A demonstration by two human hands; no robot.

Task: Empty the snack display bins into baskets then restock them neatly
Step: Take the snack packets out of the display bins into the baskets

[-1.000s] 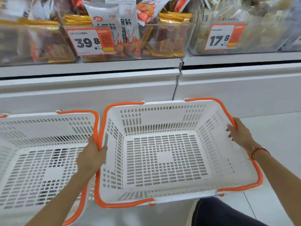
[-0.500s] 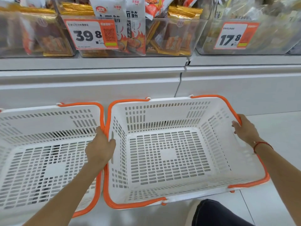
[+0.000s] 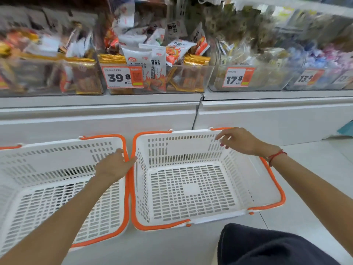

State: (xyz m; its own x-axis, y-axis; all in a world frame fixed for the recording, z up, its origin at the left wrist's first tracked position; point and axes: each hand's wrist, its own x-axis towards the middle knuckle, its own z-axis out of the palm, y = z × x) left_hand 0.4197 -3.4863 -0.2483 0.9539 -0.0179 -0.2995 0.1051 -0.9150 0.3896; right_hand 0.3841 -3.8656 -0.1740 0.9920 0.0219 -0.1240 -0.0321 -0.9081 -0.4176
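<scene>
While both white slotted plastic baskets with orange handles sit side by side on the pale tiled floor (image 3: 315, 197), the work appears to be at its very start: setting out containers before any bin is emptied. The left basket (image 3: 47, 188) and the right basket (image 3: 191, 188) hold nothing and their orange rims touch. The left hand (image 3: 114, 165) rests at that meeting line, fingers laid over the right basket's near-left handle; whether its grip closes round the handle cannot be told. The right hand (image 3: 238, 139) hovers over the right basket's far rim, fingers loosely curled and holding nothing.

The clear plastic display bins (image 3: 191, 79) stand on the white shelf (image 3: 95, 101) beyond the baskets, full of snack packets (image 3: 145, 64), some bearing price labels (image 3: 122, 77). The next move likely calls for a reach up and away to a bin, lifting packets out by handfuls and lowering them into a basket without spilling.

The white cabinet front (image 3: 267, 121) runs below the shelf, and a dark-clothed knee (image 3: 267, 245) shows at near right.
</scene>
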